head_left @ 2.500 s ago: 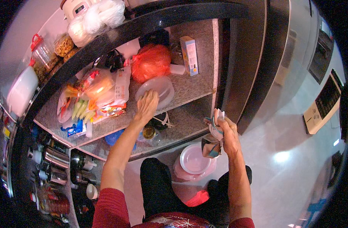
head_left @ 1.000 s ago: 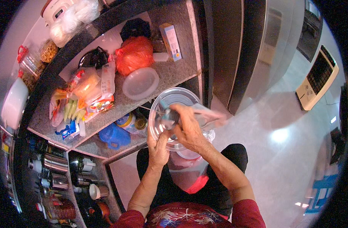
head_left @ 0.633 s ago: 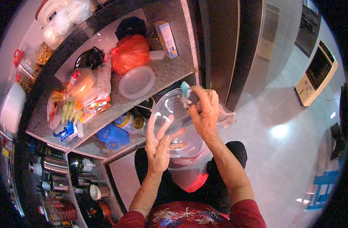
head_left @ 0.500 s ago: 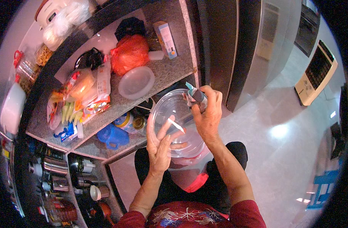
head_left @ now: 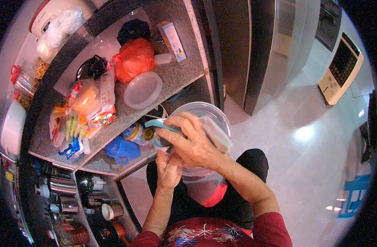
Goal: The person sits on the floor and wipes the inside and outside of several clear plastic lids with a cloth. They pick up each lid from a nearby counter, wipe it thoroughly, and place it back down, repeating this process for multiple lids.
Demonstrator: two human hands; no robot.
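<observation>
A round clear plastic tub [head_left: 205, 108] is held over my knees, with a pink-red tint showing below it. My left hand [head_left: 168, 172] grips its near left side; the thumb shows, while most of the fingers are hidden behind the tub and my other hand. Across the tub's left side lies my right hand [head_left: 193, 142], closed on a cloth [head_left: 216, 136] with light blue and grey parts. The cloth is smeared by motion and sticks out on both sides of the hand, against the tub.
Left of me, a stone shelf [head_left: 172, 76] carries a translucent round lid [head_left: 143, 90], a red plastic bag [head_left: 135, 59], a small box [head_left: 172, 41] and food packs. Underneath are a blue plastic jug [head_left: 121, 149] and jars. An air cooler [head_left: 341, 70] stands at far right.
My right hand has swung left with the cloth, from the tub's upper right rim to its left side. The tub has shifted slightly right, and the view has turned a little.
</observation>
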